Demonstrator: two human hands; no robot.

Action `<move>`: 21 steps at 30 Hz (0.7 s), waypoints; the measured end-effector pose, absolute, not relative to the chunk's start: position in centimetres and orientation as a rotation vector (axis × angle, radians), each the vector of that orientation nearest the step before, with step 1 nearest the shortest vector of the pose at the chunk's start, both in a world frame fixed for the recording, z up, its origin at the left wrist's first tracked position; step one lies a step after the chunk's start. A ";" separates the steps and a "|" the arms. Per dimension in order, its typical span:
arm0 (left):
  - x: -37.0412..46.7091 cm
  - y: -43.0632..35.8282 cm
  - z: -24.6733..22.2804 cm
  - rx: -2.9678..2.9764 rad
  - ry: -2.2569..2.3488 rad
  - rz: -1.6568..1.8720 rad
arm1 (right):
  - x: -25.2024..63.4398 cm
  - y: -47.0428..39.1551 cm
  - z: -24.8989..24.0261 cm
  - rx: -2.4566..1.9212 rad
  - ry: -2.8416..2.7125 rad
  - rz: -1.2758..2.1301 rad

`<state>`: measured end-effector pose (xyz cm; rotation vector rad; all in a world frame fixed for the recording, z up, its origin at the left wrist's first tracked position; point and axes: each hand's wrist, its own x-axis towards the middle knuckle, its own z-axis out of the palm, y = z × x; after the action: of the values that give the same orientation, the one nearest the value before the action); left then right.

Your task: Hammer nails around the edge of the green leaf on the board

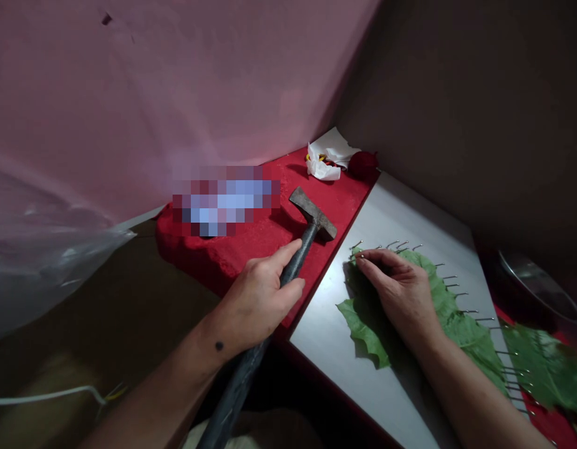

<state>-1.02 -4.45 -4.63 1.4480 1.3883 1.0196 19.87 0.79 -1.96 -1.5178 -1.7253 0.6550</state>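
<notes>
My left hand [264, 296] is wrapped round the dark handle of a hammer [303, 249], its steel head up over the red cloth. The fingers of my right hand [405, 287] pinch a small nail [362, 255] at the tip of a large green leaf [456, 324]. This leaf lies on a white board [325, 330], partly hidden under my right hand and forearm. Several thin nails [451, 285] stand in a row along the leaf's far edge, some tilted. The hammer head is apart from the pinched nail.
Red cloth [204, 262] covers the table beside the board. Crumpled white paper [323, 165] and a dark red ball [363, 163] lie at the back corner. A metal bowl [541, 280] and another leaf [545, 362] are at right. Clear plastic [49, 268] hangs at left.
</notes>
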 end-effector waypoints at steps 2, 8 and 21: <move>-1.0 -4.5 -4.6 1.455 1.389 1.023 | 19.9 0.8 -1.9 -1.519 -1.730 0.655; -1.0 -4.4 -4.6 1.459 1.376 1.039 | 19.8 0.7 -2.0 -1.515 -1.745 0.658; -1.0 -4.5 -4.5 1.474 1.404 1.040 | 19.8 1.0 -2.2 -1.514 -1.823 0.558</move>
<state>-0.98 -4.52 -4.48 1.4740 1.4037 1.0398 19.77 0.95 -2.24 -1.5135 -1.8232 0.5578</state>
